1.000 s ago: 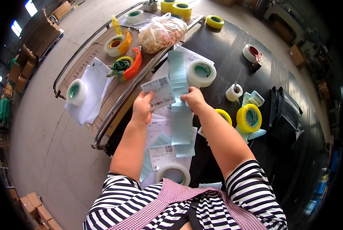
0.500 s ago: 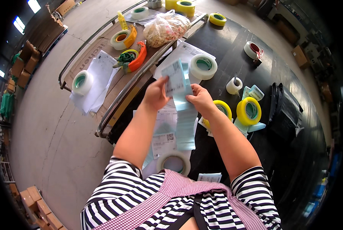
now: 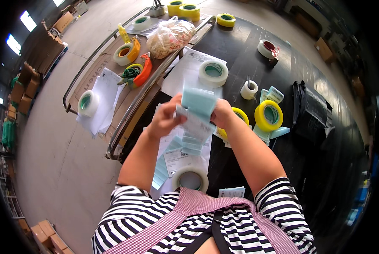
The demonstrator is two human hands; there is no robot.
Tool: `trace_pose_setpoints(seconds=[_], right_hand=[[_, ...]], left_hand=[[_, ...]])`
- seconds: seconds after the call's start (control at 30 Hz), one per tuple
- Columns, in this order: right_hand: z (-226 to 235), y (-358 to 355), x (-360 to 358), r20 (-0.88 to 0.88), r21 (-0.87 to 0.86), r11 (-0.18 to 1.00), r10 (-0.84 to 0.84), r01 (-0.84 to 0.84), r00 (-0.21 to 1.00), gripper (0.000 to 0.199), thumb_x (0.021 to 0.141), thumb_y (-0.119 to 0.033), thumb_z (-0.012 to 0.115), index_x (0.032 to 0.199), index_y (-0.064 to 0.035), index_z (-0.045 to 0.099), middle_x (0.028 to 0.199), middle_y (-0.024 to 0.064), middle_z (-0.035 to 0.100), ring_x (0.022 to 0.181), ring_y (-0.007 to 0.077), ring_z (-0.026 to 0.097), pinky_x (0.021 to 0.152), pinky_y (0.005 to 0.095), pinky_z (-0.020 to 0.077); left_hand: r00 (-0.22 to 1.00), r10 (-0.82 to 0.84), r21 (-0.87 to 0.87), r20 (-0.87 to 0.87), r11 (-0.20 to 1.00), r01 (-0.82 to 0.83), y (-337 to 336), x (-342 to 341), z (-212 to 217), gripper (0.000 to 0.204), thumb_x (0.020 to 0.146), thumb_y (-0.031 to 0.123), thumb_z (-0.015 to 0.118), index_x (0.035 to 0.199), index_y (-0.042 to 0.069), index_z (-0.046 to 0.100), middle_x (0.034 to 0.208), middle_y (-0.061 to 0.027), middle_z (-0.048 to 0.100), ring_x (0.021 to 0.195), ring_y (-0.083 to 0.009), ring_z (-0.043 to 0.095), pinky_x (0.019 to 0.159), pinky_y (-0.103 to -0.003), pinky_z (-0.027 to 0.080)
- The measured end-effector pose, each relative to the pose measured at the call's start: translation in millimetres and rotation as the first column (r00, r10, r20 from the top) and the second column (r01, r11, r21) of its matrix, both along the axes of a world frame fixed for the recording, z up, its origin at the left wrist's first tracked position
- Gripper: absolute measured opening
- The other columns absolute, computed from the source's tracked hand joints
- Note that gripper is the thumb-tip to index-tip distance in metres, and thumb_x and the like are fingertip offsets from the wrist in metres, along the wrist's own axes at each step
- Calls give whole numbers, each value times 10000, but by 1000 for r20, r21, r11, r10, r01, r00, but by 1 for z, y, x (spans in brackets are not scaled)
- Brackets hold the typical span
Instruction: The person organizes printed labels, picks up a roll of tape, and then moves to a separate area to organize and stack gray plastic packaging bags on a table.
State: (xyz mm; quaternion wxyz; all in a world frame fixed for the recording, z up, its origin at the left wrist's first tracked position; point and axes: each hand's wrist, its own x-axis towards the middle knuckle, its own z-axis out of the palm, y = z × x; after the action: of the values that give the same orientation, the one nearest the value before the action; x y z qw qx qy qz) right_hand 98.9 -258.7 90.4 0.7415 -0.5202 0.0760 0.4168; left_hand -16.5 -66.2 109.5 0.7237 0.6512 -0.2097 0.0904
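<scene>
A folded strip of shipping labels with pale blue backing [image 3: 199, 101] is between my hands, over papers on the black table. My right hand [image 3: 222, 114] is closed on the strip's right edge. On the other side, my left hand [image 3: 166, 120] pinches the left edge of a white printed part of the strip, slightly smeared by motion. The strip's lower folds hang toward the papers. Beneath them lie a printed label sheet [image 3: 176, 161] and more blue backing [image 3: 160, 174]. A clear tape roll [image 3: 213, 73] rests on papers just beyond my hands.
Yellow tape rolls [image 3: 268, 115] and a black plastic bag stack [image 3: 312, 110] lie to the right. A metal-railed cart [image 3: 132, 114] stands left, carrying an orange tape dispenser [image 3: 143, 73] and a filled plastic bag [image 3: 170, 38]. Another tape roll [image 3: 190, 180] sits near my apron.
The strip has been folded down from its raised, stretched-out position, and its printed part now slants lower between my hands. My left hand has moved down and left. The view has shifted slightly.
</scene>
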Motion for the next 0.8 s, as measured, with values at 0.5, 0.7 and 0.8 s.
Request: trace_pose_setpoints(seconds=[0.5,0.7,0.8], right_hand=[[23,-12,9,153,196,963,-218,187,964,232,1011,-96,482,1176,-49,638,1091,83,700,973,209,698,864,378,573],[39,-6,0,73,369,910,-229,187,971,240,1012,-64,467,1198,7,600,1135,146,672,1025,284,684,919,443,566],[43,-13,5,34,441,870,-261,219,965,267,1022,-70,426,1216,35,578,1127,181,660,1062,330,661,954,489,543]], left_hand=[[959,-110,-265,-261,964,38,19,-17,5,280,899,297,698,1080,94,763,1656,-167,215,1544,-336,132,1217,-502,85],[913,-128,-69,-388,992,110,-16,13,0,254,916,128,715,1090,-58,714,1421,-48,477,1271,-193,500,1070,-359,410],[933,-118,-110,-339,990,85,-30,16,0,224,936,119,699,1082,-50,715,1271,-17,568,1095,-151,601,973,-322,482]])
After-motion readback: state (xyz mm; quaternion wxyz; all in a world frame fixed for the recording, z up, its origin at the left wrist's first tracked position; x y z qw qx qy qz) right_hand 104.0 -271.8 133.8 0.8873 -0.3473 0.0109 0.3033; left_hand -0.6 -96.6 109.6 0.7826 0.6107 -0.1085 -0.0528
